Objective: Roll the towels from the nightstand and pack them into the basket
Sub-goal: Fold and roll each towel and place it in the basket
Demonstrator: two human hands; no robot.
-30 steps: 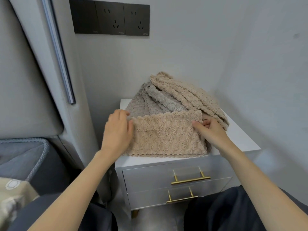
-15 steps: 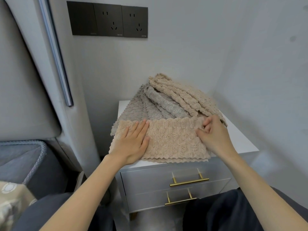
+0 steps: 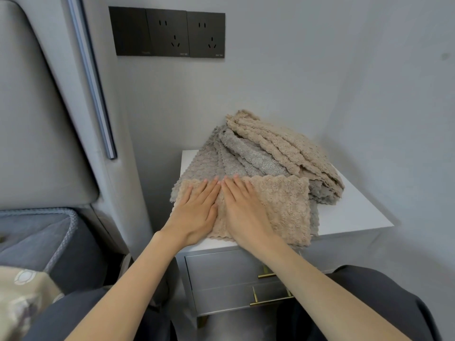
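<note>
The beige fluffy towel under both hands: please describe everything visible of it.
The beige fluffy towel is soft, bumpy plush with wavy scalloped edges. It lies flat as a wide band at the front of the white nightstand top, partly over a grey scalloped towel from the pile behind. The left hand and the right hand press flat on its left part, side by side, fingers straight.
</note>
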